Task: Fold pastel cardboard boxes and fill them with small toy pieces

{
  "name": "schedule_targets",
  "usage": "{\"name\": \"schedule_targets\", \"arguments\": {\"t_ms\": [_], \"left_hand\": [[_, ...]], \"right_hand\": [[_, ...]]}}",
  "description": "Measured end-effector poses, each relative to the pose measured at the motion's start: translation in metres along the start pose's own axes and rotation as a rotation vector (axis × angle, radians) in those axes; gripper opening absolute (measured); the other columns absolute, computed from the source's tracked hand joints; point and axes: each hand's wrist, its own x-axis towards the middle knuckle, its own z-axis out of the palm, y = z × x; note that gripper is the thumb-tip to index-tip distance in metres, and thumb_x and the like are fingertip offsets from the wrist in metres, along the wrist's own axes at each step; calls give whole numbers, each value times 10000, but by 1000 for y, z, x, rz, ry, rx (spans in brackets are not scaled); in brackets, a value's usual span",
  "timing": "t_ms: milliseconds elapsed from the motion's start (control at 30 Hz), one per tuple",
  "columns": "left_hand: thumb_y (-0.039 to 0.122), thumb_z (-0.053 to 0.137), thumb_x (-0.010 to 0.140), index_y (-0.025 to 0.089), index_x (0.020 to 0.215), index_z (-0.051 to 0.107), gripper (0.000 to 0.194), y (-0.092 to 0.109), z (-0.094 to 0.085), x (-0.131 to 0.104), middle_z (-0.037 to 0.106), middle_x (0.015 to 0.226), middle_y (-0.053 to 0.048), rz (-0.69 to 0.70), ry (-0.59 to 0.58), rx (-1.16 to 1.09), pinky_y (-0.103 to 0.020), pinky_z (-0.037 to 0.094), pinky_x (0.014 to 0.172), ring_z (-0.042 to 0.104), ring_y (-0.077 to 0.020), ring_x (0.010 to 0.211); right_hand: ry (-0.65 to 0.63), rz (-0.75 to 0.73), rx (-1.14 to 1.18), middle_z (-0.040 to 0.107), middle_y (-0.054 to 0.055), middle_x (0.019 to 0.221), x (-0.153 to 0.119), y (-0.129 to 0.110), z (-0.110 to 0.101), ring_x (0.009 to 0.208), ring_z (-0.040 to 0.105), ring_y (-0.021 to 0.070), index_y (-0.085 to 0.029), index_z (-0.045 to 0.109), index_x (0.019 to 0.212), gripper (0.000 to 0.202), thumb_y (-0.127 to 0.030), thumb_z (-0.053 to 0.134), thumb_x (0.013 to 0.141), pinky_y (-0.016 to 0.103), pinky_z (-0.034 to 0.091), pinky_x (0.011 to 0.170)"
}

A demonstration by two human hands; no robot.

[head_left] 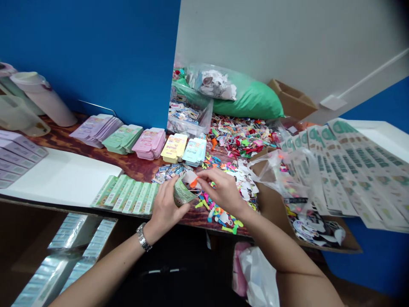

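Note:
My left hand (166,204), with a metal watch on its wrist, is wrapped round a small green printed box (183,194) whose top is open. Fingers of my right hand (222,187) pinch an orange balloon-like piece (194,183) at the box's mouth, where a white card also shows. Left of my hand a row of green boxes (128,195) stands along the table edge. Small colourful pieces (220,213) lie under my right hand. White cut-out cards (244,179) and a pile of small printed packets (169,172) are close by.
Flat box stacks, including pink (149,143) and yellow (174,147), line the back. A green bag (252,100) rests against the wall behind mixed trinkets (243,132). At right, an open carton (271,200) stands beside fanned printed sheets (351,162). Bottles (44,98) stand far left.

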Motion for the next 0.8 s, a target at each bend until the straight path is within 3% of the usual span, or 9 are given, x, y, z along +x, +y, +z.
{"name": "schedule_targets", "arguments": {"t_ms": [133,267,400,633,700,800], "left_hand": [[441,699,788,162,1370,378,721,0,2,0,558,1266,-147,-54,-46,-13,-449,459,1008,540,-292,1179],[502,702,775,152,1360,388,750,-2,2,0,563,1270,-152,-106,-69,-46,-444,466,1006,550,-289,1183],[482,720,765,164,1382,365,779,-3,1,1,550,1295,-155,-113,-37,-62,-444,461,1019,544,-290,1207],[417,664,827,186,1490,214,834,-3,2,-3,500,1348,-171,34,-96,-47,-447,469,1006,519,-293,1232],[403,664,832,206,1517,133,889,-4,1,-4,499,1342,-171,62,-108,-50,-430,494,967,538,-286,1204],[400,675,830,234,1515,126,893,-4,-2,-2,511,1317,-156,77,-105,-73,-399,509,935,559,-268,1173]], "right_hand": [[66,-96,-174,686,81,958,0,-4,4,890,602,205,-210,684,980,135,-226,557,936,342,488,797],[1,-212,-87,599,130,1208,2,-8,-3,1122,541,244,-208,702,1019,169,-274,574,930,416,477,934],[-33,-179,-64,514,146,1339,-2,-4,-8,1235,488,262,-209,696,1028,173,-292,586,922,461,446,1002],[-207,-248,-25,402,190,1459,-9,-3,10,1363,370,337,-174,727,918,263,-402,597,905,537,367,1086],[-240,-224,48,415,185,1454,-8,-3,7,1362,389,310,-185,716,1017,257,-385,588,917,510,385,1082],[-186,-145,166,514,161,1363,-7,0,0,1281,494,230,-197,658,1167,258,-276,542,951,418,462,1025]]}}
